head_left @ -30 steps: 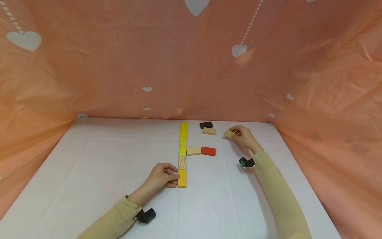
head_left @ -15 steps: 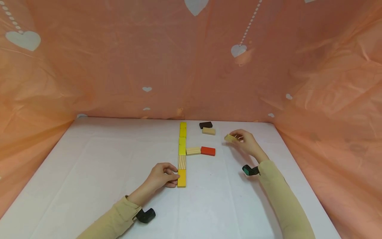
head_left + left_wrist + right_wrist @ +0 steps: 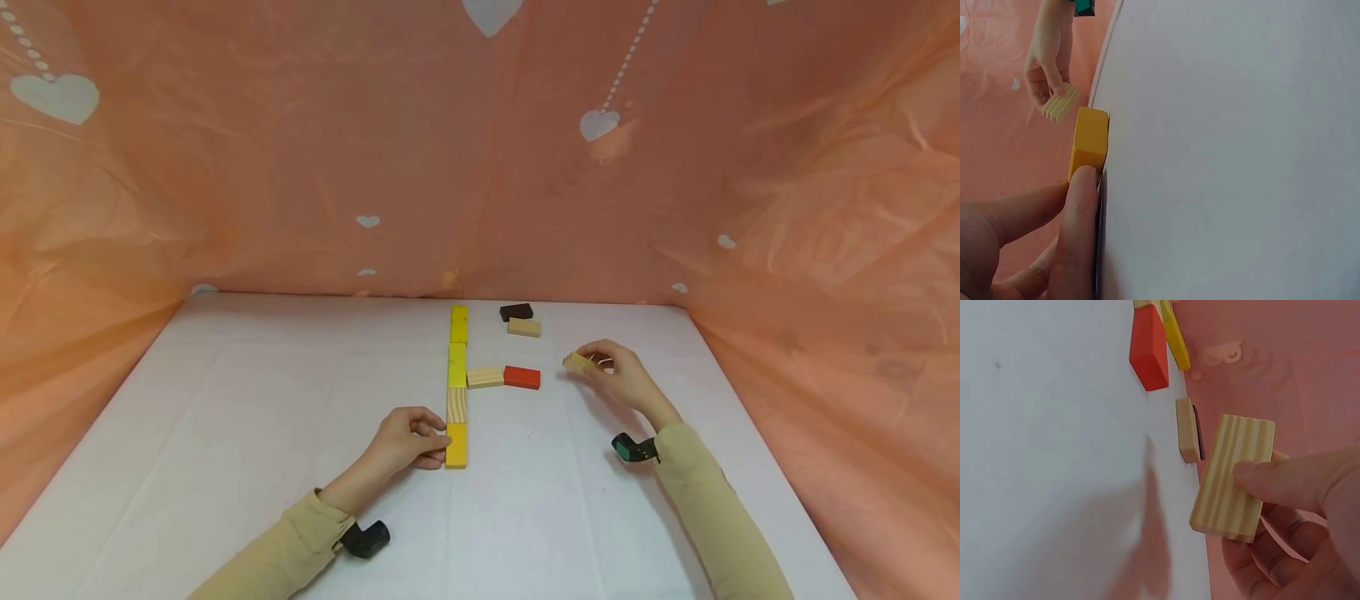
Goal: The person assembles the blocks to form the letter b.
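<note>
My left hand [image 3: 408, 437] is at the left long side of an orange-yellow block [image 3: 457, 448], its thumb and forefinger touching that side. The block lies at the near end of a column: a striped wooden block [image 3: 457, 406], then two yellow blocks [image 3: 457, 365] farther back. A pale wooden block [image 3: 485, 378] branches right from the column, with a red block [image 3: 522, 377] at its end. Above the table, to the right of the red block, my right hand [image 3: 624, 377] pinches a striped wooden block [image 3: 1235, 481] between thumb and fingers. The undersides of both hands' curled fingers are partly hidden.
A dark brown block [image 3: 516, 312] and a pale block [image 3: 523, 327] lie near the table's back edge. White cloth covers the table [image 3: 300, 375]. An orange curtain [image 3: 420, 150] with hearts surrounds the back and sides.
Holding the striped wooden block, my right hand has come nearer to me and slightly right. My left hand keeps its place at the orange-yellow block; the blocks on the table stay put.
</note>
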`<state>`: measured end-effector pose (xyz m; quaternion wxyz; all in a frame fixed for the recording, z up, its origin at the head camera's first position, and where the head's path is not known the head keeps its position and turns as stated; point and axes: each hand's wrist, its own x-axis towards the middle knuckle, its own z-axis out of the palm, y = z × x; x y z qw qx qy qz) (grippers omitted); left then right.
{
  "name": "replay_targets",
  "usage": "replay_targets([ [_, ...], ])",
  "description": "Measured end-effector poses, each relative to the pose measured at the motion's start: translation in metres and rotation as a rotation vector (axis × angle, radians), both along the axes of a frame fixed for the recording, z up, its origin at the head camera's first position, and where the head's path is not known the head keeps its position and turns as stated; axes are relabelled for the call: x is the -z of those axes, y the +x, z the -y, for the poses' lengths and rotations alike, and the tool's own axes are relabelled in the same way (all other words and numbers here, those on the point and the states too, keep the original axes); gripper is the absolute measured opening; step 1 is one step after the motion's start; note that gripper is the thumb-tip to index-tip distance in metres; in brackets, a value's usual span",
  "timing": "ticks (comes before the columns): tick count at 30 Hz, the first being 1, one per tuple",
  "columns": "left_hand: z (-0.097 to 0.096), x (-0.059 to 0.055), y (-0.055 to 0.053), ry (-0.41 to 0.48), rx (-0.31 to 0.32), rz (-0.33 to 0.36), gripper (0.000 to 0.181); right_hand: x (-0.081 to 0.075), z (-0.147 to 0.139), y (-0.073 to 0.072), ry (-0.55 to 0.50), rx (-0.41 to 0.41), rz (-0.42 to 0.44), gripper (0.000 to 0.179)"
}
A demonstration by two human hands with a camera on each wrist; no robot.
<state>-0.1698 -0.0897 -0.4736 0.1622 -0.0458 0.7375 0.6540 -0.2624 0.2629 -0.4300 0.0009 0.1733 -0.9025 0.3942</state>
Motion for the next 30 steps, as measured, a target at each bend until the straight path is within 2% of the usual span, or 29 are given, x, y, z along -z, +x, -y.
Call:
replay_targets([
  [9,0.000,0.000,0.000,0.006,0.001,-0.001,0.021,0.007,0.006,0.010,-0.007,0.011,0.048,0.022],
  [22,0.000,-0.002,-0.001,0.000,0.000,-0.003,0.021,0.010,0.013,0.012,-0.029,-0.053,0.044,0.028],
  [30,-0.001,-0.002,0.000,-0.008,-0.001,0.015,0.021,0.014,0.016,0.014,-0.029,-0.088,0.146,0.025],
])
